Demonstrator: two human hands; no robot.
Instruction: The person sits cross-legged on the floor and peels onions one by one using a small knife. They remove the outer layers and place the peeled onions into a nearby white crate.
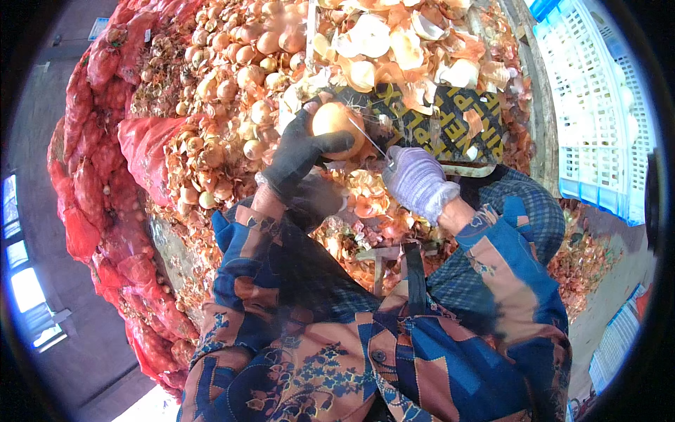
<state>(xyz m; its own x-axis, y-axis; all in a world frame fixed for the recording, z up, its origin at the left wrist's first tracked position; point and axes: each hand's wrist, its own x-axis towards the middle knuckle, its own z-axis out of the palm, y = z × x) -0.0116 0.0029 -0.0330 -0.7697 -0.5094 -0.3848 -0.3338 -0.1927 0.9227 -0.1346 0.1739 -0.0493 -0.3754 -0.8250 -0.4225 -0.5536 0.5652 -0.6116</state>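
My left hand (300,145), in a dark glove with bare fingertips, grips a large yellow onion (337,126) with its skin still on. Thin roots stick out at the onion's right end. A pale knitted glove covers my right hand (419,179), which is closed around a small knife. The slim knife blade (366,136) points up and left, its tip at the onion's right side. Just beyond both hands lies a dark board (448,124) with yellow lettering, partly covered by onion skins.
Unpeeled onions (232,84) are heaped at the left, beside red mesh sacks (105,195). Skins and pale onion pieces (406,47) pile up ahead. White plastic crates (585,111) with blue rims stand at the right. More skins (369,195) cover the ground between my knees.
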